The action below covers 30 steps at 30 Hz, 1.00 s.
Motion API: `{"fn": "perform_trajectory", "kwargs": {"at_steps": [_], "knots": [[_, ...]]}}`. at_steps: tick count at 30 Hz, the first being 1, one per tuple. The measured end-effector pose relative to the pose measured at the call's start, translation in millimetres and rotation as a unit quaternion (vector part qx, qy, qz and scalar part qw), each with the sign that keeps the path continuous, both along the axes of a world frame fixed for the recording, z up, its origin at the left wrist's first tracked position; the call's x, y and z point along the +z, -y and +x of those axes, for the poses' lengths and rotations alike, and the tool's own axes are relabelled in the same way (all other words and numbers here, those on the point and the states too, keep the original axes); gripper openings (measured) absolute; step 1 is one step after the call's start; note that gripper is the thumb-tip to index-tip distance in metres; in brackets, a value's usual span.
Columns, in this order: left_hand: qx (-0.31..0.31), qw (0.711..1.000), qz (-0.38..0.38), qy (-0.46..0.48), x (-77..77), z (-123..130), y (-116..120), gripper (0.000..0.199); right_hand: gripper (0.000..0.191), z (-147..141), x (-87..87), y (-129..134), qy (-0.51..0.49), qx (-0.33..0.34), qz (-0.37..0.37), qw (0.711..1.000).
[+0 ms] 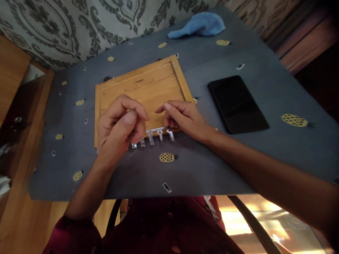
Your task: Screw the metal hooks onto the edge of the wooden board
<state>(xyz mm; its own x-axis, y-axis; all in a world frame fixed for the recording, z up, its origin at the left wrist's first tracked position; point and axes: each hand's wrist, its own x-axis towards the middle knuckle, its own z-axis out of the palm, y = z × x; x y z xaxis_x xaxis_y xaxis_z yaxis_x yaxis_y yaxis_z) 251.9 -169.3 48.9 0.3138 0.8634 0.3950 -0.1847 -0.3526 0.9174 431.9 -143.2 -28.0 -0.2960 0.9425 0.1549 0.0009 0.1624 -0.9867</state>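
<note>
A wooden panel (148, 84) with a raised frame lies on the table. Along its near edge runs a metal strip with several hooks (151, 137). My left hand (120, 127) is over the panel's near left part, its thumb pressed to the curled fingers; whatever may be between them is hidden. Over the near right part is my right hand (182, 116), close to the hook strip, with thumb and index finger reaching left and the other fingers curled down. Whether it holds anything small cannot be made out.
A black tablet or large phone (238, 104) lies right of the panel. At the table's far side is a crumpled blue cloth (198, 25). The table (196, 169) has a grey pineapple-patterned cover. Wooden furniture (16, 218) stands at the left.
</note>
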Motion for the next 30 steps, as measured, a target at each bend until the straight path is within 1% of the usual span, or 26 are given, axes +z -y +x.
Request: {"fn": "perform_trajectory", "kwargs": {"at_steps": [3,7,11,15,18,22,25,30], "knots": [[-0.013,1.0,0.009,-0.012,0.7,-1,0,0.024,0.053,0,0.0,0,-0.003,0.001,0.0,1.0],[-0.015,1.0,0.009,0.005,1.4,1,-1,0.028,0.05,0,1.1,0,0.001,0.0,0.002,1.0],[0.037,0.999,0.016,0.002,0.4,3,0,0.028,0.046,0,1.6,1,0.005,0.0,-0.003,1.0],[0.096,0.995,0.03,-0.007,-1.4,7,5,0.03,0.047,0,1.1,0,0.012,0.002,0.002,1.0],[0.129,0.991,0.033,-0.004,-2.1,9,8,0.029,0.047,0,1.1,0,0.011,0.001,0.003,1.0],[0.14,0.99,0.026,0.004,-2.2,10,11,0.027,0.046,0,1.5,1,0.017,-0.001,0.004,1.0],[0.143,0.99,0.019,0.001,-2.1,11,12,0.028,0.047,0,1.3,0,0.017,-0.001,-0.002,1.0],[0.167,0.986,0.012,-0.002,-1.5,14,14,0.026,0.049,0,1.4,0,0.012,-0.002,0.001,1.0]]}}
